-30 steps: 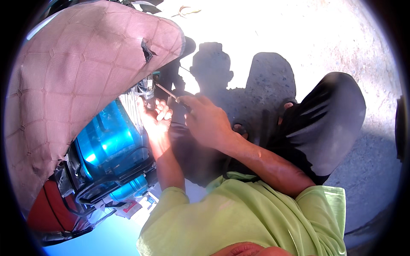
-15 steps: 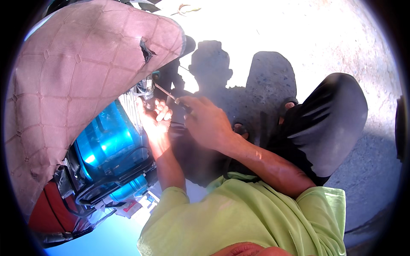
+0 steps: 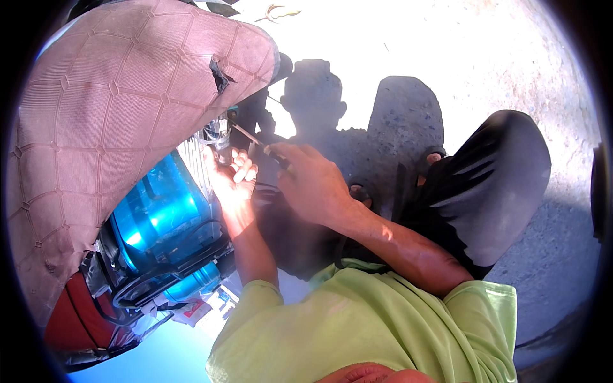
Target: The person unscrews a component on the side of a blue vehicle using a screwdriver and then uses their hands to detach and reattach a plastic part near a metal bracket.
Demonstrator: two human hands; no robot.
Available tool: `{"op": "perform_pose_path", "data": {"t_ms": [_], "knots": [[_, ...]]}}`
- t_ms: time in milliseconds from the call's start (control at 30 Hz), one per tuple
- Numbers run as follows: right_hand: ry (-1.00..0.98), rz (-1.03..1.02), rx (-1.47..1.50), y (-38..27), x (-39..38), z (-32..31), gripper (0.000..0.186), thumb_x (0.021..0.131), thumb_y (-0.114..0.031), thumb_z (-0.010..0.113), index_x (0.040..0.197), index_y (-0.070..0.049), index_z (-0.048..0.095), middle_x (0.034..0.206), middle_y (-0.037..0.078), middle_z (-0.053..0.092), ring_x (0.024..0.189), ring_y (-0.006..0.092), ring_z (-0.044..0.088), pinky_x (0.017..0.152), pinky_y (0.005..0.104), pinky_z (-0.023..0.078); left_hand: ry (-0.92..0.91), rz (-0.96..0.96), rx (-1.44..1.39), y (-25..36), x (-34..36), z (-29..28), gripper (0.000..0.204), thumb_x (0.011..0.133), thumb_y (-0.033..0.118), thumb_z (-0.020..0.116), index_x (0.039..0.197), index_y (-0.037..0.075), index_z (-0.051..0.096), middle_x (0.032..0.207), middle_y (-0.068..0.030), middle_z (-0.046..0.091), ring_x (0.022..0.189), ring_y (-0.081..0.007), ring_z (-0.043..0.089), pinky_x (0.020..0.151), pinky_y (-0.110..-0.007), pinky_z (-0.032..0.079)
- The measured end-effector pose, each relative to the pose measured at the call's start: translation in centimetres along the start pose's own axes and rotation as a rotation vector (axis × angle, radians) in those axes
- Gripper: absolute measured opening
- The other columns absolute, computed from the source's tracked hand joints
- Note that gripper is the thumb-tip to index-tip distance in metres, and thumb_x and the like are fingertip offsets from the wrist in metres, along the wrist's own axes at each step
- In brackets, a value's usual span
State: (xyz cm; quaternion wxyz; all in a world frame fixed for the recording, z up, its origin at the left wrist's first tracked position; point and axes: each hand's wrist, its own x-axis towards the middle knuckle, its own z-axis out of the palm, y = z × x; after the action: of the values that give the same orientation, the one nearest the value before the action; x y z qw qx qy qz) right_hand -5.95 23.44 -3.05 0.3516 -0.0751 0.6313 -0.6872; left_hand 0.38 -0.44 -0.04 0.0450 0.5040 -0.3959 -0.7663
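My right hand (image 3: 313, 182) grips a screwdriver (image 3: 250, 136) whose thin metal shaft points up-left to a silver engine part (image 3: 218, 134) under the seat. My left hand (image 3: 231, 180) rests against the finned engine side just below that part, fingers curled and touching the metal, holding nothing I can make out. The two hands are close together, almost touching. The screwdriver's handle is hidden inside my right fist.
A pink quilted motorcycle seat (image 3: 121, 127) with a small tear fills the upper left. Below it are a shiny blue body panel (image 3: 163, 217) and a red part (image 3: 73, 319). My knee in dark shorts (image 3: 485, 185) is at right. Bright sunlit ground (image 3: 415, 45) lies beyond.
My left hand's fingers have shifted slightly against the engine. The right hand and screwdriver stay at the same spot.
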Motion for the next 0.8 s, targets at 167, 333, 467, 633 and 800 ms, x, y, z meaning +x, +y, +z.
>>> {"op": "perform_pose_path", "data": {"t_ms": [167, 333, 467, 633, 800], "knots": [[0.005, 0.003, -0.024, 0.0, 0.2, 0.2, 0.041, 0.089, -0.015, 0.060, 0.130, -0.011, 0.057, 0.103, 0.021, 0.063, 0.081, 0.0433, 0.067, 0.076, 0.0516, 0.055, -0.024, -0.012, 0.001, 0.2, 0.0, 0.0, 0.065, 0.091, 0.069, 0.057, 0.080, 0.006, 0.063, 0.067, -0.0063, 0.056, 0.041, -0.0131, 0.038, 0.047, -0.030, 0.034], [-0.028, -0.039, -0.208, -0.4, 0.2, 0.1, 0.041, 0.091, -0.017, 0.060, 0.132, -0.012, 0.056, 0.100, 0.021, 0.064, 0.081, 0.0417, 0.068, 0.075, 0.0484, 0.056, 0.006, 0.002, -0.012, 0.1, -0.3, 0.4, 0.067, 0.093, 0.068, 0.053, 0.081, 0.003, 0.061, 0.067, -0.0066, 0.052, 0.041, -0.0124, 0.034, 0.046, -0.029, 0.031], [-0.023, -0.079, -0.168, 1.0, 0.6, 1.1, 0.045, 0.094, -0.018, 0.058, 0.138, -0.011, 0.052, 0.093, 0.018, 0.063, 0.078, 0.0359, 0.069, 0.068, 0.0442, 0.056, -0.020, -0.006, 0.017, 0.2, -0.2, 0.1, 0.065, 0.090, 0.070, 0.057, 0.081, 0.006, 0.064, 0.067, -0.0066, 0.056, 0.041, -0.0131, 0.037, 0.046, -0.029, 0.033], [-0.332, 0.348, 0.655, 2.5, 2.7, -0.4, 0.051, 0.097, -0.019, 0.057, 0.146, -0.010, 0.049, 0.088, 0.008, 0.058, 0.064, 0.0159, 0.055, 0.053, 0.0321, 0.045, 0.058, 0.028, -0.007, -0.3, -0.2, 0.8, 0.067, 0.094, 0.068, 0.051, 0.080, 0.003, 0.059, 0.065, -0.0065, 0.050, 0.041, -0.0120, 0.034, 0.045, -0.028, 0.030], [-0.461, 0.739, 1.115, 2.3, 3.1, -1.9, 0.046, 0.094, -0.024, 0.063, 0.137, -0.007, 0.055, 0.091, 0.004, 0.056, 0.059, 0.0074, 0.043, 0.049, 0.0225, 0.033, 0.073, 0.012, -0.018, 0.0, -0.4, 1.0, 0.066, 0.094, 0.068, 0.053, 0.080, 0.004, 0.059, 0.067, -0.0054, 0.051, 0.042, -0.0115, 0.033, 0.046, -0.028, 0.030]]}}
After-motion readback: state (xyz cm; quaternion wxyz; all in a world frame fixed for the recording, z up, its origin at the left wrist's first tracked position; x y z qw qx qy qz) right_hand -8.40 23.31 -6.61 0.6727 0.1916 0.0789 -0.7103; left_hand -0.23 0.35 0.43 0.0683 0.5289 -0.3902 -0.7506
